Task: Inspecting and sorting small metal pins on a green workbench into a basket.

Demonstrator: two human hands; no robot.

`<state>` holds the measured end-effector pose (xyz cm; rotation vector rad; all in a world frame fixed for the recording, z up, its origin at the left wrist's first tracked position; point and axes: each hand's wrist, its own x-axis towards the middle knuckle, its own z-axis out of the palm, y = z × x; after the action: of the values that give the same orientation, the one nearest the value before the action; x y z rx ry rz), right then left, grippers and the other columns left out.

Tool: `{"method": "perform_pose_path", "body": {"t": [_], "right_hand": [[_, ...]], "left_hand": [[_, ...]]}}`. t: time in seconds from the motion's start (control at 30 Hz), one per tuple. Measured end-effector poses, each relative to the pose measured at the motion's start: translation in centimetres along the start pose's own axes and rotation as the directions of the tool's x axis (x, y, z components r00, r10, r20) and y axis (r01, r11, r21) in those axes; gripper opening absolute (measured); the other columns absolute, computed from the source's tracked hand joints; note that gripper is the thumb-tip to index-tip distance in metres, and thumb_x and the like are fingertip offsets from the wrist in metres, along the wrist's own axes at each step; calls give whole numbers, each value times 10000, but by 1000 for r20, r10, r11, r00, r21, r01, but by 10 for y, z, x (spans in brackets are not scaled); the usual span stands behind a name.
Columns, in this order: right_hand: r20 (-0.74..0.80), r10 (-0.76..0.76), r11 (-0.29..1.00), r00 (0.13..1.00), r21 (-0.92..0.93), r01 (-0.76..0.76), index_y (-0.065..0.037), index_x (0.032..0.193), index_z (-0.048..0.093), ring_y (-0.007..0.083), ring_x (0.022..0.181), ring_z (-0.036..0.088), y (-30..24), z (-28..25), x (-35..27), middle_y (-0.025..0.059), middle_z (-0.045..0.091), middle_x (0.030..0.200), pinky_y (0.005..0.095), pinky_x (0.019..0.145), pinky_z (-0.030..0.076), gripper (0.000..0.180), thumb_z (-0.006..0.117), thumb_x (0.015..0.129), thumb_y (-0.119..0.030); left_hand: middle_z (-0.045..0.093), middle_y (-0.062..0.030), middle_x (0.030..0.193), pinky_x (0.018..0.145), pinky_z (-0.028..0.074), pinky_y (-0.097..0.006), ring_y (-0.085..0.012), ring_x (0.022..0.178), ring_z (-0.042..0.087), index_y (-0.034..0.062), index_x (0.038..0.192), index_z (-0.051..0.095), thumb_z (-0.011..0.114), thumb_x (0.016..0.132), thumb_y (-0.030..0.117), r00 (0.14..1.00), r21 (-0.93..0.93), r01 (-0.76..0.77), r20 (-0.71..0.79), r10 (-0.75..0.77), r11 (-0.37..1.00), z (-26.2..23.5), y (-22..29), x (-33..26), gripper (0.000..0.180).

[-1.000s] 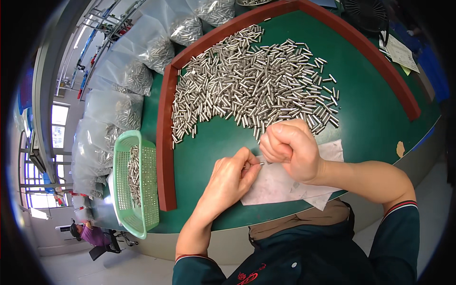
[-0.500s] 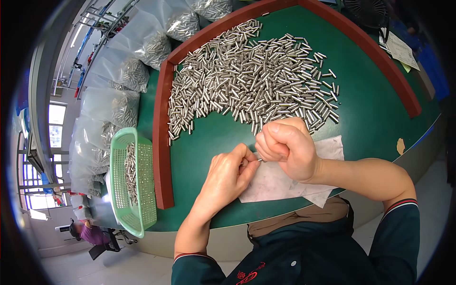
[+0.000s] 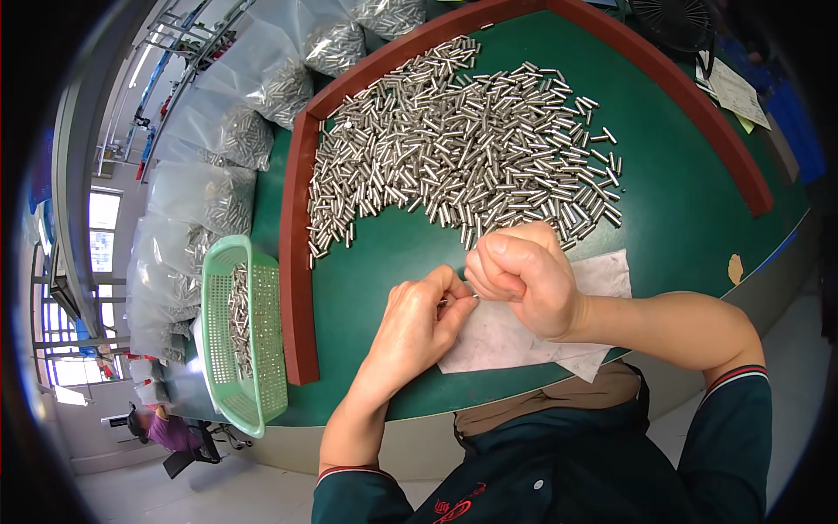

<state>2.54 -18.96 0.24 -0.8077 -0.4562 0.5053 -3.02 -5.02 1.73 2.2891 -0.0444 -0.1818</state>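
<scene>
My left hand [image 3: 419, 321] is closed in a pinch around small metal pins, whose shiny ends peek out between thumb and fingers. Close beside it, my right hand [image 3: 528, 275] is curled into a fist, and what it holds, if anything, is hidden inside the fingers. Both hands are above a whitish, smudged cloth [image 3: 497, 336] lying at the near edge of the green table. Just beyond them spreads a large pile of short silvery metal pins [image 3: 471, 140], lying loose in all directions.
A dark red wooden border [image 3: 301, 262] frames the table. To its left stands a green plastic basket [image 3: 271, 384] with pins inside. Several clear bags of pins [image 3: 231, 196] line the far left. A black fan [image 3: 672, 22] and papers [image 3: 738, 92] are at the far right. Someone in purple [image 3: 170, 432] sits in the background.
My right hand has shifted slightly left and down, toward the left hand. The left hand stays in nearly the same place and pinch.
</scene>
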Motion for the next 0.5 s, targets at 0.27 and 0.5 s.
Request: {"method": "perform_pose_path", "body": {"t": [0.27, 0.5], "right_hand": [[55, -57, 982, 997, -177, 66, -8, 544, 357, 90, 478, 325, 0, 5, -3, 34, 366, 496, 263, 429, 280, 297, 380, 799, -159], [20, -79, 969, 997, -235, 82, -38, 517, 300, 93, 443, 282, 3, 3, 0, 31, 310, 470, 261, 422, 246, 306, 367, 801, -131]], "left_hand": [[524, -184, 563, 460, 384, -366, -344, 501, 512, -41, 678, 474, 575, 730, 24, 1000, 72, -3, 15, 2, 997, -5, 11, 2, 131], [530, -178, 563, 478, 397, -368, -331, 508, 527, -38, 696, 487, 569, 727, 17, 1000, 27, -5, -20, 6, 1000, 0, 13, 2, 104]]}}
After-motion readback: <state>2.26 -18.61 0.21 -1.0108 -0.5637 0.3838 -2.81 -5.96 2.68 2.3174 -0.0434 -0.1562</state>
